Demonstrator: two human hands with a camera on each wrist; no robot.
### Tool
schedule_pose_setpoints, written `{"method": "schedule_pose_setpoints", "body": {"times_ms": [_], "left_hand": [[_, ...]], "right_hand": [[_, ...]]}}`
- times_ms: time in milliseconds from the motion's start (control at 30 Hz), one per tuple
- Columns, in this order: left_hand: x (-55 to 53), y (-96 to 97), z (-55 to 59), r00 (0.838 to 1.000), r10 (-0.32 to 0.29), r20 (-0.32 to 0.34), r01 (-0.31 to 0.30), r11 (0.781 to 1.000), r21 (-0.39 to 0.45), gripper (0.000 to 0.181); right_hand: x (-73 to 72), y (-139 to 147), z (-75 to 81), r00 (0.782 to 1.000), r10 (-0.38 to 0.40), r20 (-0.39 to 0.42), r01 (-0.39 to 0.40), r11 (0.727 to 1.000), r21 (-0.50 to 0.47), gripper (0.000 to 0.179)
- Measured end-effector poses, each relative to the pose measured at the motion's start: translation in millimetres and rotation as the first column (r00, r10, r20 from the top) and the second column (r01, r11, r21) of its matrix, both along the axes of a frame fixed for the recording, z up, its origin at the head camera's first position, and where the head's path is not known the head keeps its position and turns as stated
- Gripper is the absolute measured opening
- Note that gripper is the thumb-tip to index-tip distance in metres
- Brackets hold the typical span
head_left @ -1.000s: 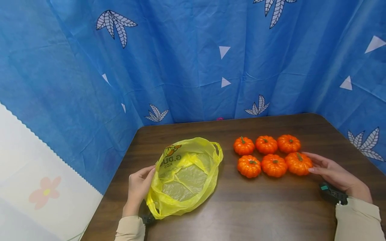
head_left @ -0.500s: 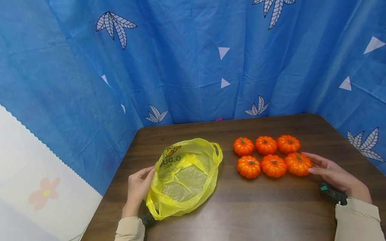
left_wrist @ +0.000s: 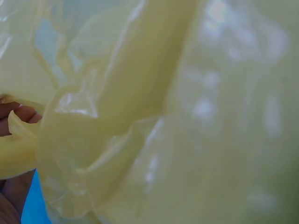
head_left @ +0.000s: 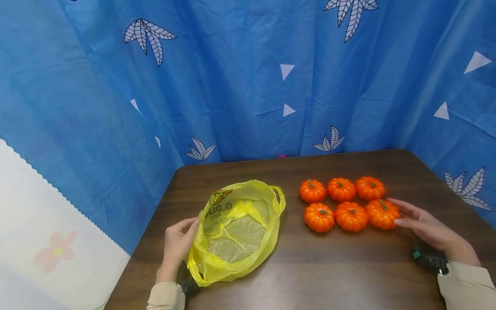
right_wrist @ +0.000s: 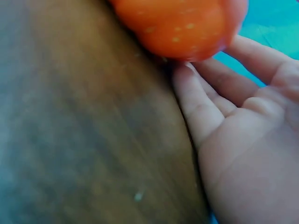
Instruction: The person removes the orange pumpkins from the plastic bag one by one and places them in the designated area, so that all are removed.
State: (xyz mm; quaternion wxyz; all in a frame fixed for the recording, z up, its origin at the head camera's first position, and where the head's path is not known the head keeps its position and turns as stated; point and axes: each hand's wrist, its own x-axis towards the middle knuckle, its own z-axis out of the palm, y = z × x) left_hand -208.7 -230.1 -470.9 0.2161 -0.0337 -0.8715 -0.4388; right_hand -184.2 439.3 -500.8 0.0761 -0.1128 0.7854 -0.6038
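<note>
At left in the head view, a yellow plastic bag (head_left: 238, 269) stands with its mouth wide, a printed duck logo on its inner wall. My left hand (head_left: 177, 245) pinches its left rim; in the left wrist view, yellow film covers most of that hand's fingers (left_wrist: 25, 113). Several small orange pumpkins sit in two rows at right. My right hand (head_left: 432, 228) touches the right side of the near-right pumpkin (head_left: 382, 214), thumb in front and index finger behind. The right wrist view has the fingers fairly straight, tips against the pumpkin (right_wrist: 182, 28), which rests on the table.
A dark wooden table (head_left: 317, 267) carries everything. Blue curtains (head_left: 240, 86) with leaf prints hang behind and at the sides, and a white cloth (head_left: 46, 232) lies beyond the left edge. Other pumpkins (head_left: 351, 216) stand close against the touched one.
The head view has tilted slightly, so everything sits a little lower. Both hands, the bag and the pumpkins keep nearly the same places.
</note>
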Motion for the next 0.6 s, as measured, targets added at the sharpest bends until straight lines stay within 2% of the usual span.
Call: {"method": "schedule_pose_setpoints", "body": {"times_ms": [167,300,367,467,600], "left_hand": [[3.0,-1.4,2.3,0.999,-0.02,0.035,0.021,0.999,-0.034,0.017],[3.9,-4.5,7.0,0.999,-0.045,0.025,0.047,0.994,-0.101,0.021],[4.0,-7.1,10.1,0.998,-0.058,0.016,0.059,0.99,-0.131,0.022],[1.6,-12.2,15.0,0.997,-0.083,-0.008,0.08,0.98,-0.181,0.024],[-5.2,-20.8,22.1,0.993,-0.121,-0.014,0.113,0.956,-0.27,0.029]], "right_hand": [[2.4,-0.8,1.4,1.0,-0.01,0.003,0.01,0.999,0.046,0.058],[3.4,0.0,9.3,1.0,-0.022,0.02,0.018,0.982,0.189,0.059],[2.3,-0.4,15.9,0.999,-0.034,0.033,0.023,0.955,0.296,0.061],[-0.1,-1.6,27.6,0.999,-0.038,0.027,0.022,0.896,0.444,0.065],[-2.2,-3.3,43.9,0.998,-0.05,0.035,0.023,0.84,0.543,0.07]]}}
